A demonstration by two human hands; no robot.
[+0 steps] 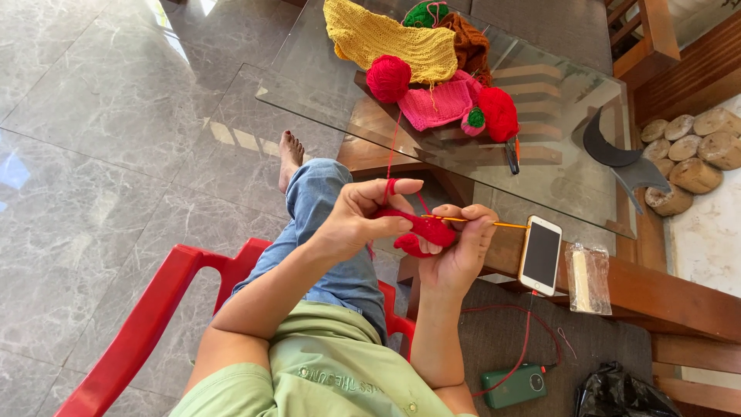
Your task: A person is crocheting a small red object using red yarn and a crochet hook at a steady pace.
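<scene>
The person sits with both bare arms reaching forward, toward 12 o'clock. The left hand [359, 220] is raised with the palm turned sideways. Its fingers are curled, and the first finger points toward 3 o'clock. The thumb presses in from below. The right hand [459, 247] sits just beside it, at 3 o'clock from the left hand. Its fingers are bent in a pinch, tips close together. Both elbows are bent. One knee is up and a bare foot [290, 154] points to 12 o'clock.
</scene>
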